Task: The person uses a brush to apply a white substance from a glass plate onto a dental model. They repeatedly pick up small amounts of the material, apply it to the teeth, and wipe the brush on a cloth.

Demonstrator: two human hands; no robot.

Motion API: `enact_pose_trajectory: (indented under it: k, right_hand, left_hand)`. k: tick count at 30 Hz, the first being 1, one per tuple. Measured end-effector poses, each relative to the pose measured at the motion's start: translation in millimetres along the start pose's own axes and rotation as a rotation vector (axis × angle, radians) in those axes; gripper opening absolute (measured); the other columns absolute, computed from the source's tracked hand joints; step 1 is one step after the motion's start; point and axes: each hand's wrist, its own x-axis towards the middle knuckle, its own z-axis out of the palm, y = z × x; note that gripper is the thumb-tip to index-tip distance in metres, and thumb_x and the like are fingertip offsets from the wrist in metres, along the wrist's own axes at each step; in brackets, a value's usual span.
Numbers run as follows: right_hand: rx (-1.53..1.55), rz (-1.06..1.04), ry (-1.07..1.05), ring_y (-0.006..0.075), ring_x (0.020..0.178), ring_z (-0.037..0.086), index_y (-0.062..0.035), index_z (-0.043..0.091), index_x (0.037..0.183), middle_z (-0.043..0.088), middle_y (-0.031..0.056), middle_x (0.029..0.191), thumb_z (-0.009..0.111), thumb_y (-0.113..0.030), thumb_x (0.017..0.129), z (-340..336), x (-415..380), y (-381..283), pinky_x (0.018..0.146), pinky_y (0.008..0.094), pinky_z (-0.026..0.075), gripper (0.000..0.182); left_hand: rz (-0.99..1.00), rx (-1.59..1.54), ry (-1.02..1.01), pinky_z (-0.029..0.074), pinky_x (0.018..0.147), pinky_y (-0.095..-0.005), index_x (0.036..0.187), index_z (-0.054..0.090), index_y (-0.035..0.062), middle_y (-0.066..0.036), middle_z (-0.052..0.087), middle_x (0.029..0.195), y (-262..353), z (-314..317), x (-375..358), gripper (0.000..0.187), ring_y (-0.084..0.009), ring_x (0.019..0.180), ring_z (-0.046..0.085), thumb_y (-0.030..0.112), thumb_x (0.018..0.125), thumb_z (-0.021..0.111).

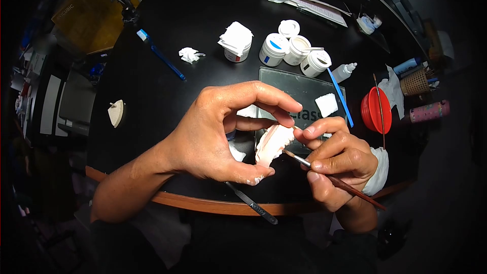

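My left hand [205, 134] is closed around a small pale pinkish-white ridged piece [271, 144], which looks like a dental cast. Thumb and fingertips grip it at its ends, and white residue marks the thumb. In my right hand [342, 160] is a fine paintbrush [350, 189] with a dark red-brown handle. The brush tip is at the lower right edge of the piece; whether it touches cannot be made out. A folded white tissue [378, 172] sits against the outer side of my right hand. Below the hands, a glass slab [304, 83] is partly hidden.
Several white jars [274, 50] stand behind the slab, with a dropper bottle [346, 72] beside them. A blue stick [341, 99] leans near a red bowl [373, 111] with another brush [380, 109] across it. Black tweezers [253, 204] overhang the table's front edge [203, 204]. A toothbrush [160, 53] lies left.
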Motion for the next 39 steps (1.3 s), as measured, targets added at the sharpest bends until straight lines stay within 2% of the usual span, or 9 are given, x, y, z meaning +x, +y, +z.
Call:
enact_pose_trajectory:
  k: [9,18,27,39]
  right_hand:
    - [-0.015,-0.02,-0.011,0.0346,0.102,0.073,-0.0001,0.071,0.084,0.071,0.0104,0.078,0.072,0.007,0.068,1.1,0.8,1.1,0.085,0.0387,0.064,0.018]
    - [-0.042,-0.045,-0.008,0.0348,0.103,0.073,-0.0011,0.072,0.087,0.072,0.0099,0.08,0.074,0.008,0.068,3.2,-0.2,-0.2,0.078,0.0371,0.063,0.021]
    - [-0.061,-0.091,0.008,0.0352,0.102,0.072,-0.0021,0.074,0.091,0.072,0.0101,0.082,0.076,0.008,0.069,5.1,-3.4,-2.3,0.087,0.0432,0.061,0.025]
    - [-0.065,-0.086,0.01,0.0347,0.104,0.072,-0.002,0.076,0.094,0.073,0.0095,0.082,0.079,0.007,0.071,7.1,-5.5,-2.5,0.087,0.0424,0.06,0.025]
  left_hand:
    - [0.004,-0.004,-0.005,0.057,0.109,-0.0438,0.133,0.06,-0.0069,-0.017,0.062,0.129,-1.2,-0.3,-0.1,0.08,-0.0255,0.124,0.065,-0.005,0.062,0.096]
    - [0.008,-0.007,-0.003,0.058,0.108,-0.0436,0.134,0.06,-0.0071,-0.017,0.062,0.13,-0.9,-0.5,-0.1,0.081,-0.0254,0.124,0.065,-0.004,0.062,0.096]
    - [0.008,-0.004,0.002,0.059,0.106,-0.0416,0.135,0.058,-0.0082,-0.017,0.061,0.131,2.5,0.5,0.4,0.082,-0.0231,0.123,0.065,-0.005,0.062,0.096]
    - [0.005,-0.001,0.001,0.06,0.105,-0.0412,0.136,0.057,-0.0083,-0.017,0.059,0.132,2.1,0.3,0.2,0.083,-0.0228,0.123,0.064,-0.005,0.062,0.096]
